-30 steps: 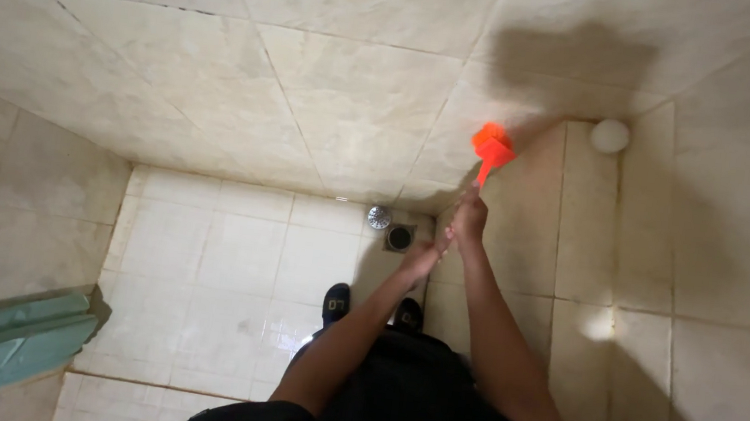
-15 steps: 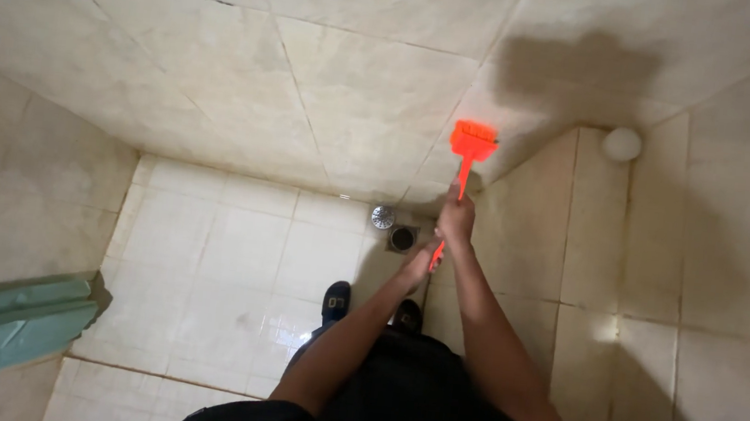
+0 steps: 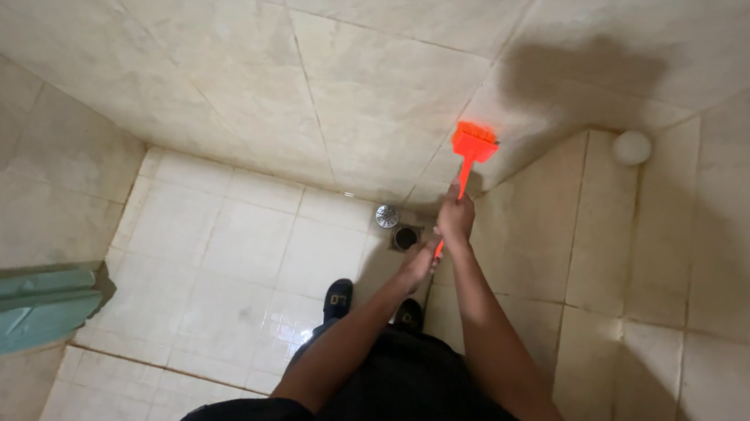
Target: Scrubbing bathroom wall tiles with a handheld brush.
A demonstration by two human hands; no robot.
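An orange long-handled brush [image 3: 473, 147] is pressed with its head against the beige tiled wall, close to the corner. My right hand [image 3: 456, 219] grips the handle high up, just under the brush head. My left hand [image 3: 419, 260] holds the lower end of the same handle. Both arms reach out from my dark shirt at the bottom of the view.
A round floor drain cover [image 3: 386, 215] and an open drain hole [image 3: 406, 237] lie on the white floor tiles by the corner. My dark shoes [image 3: 338, 299] stand below them. A green door edge [image 3: 2, 315] juts in at left. A white round fitting [image 3: 631, 147] sits on the right wall.
The brush head has slid left and slightly down along the wall, and my hands have moved with it. The view has shifted a little.
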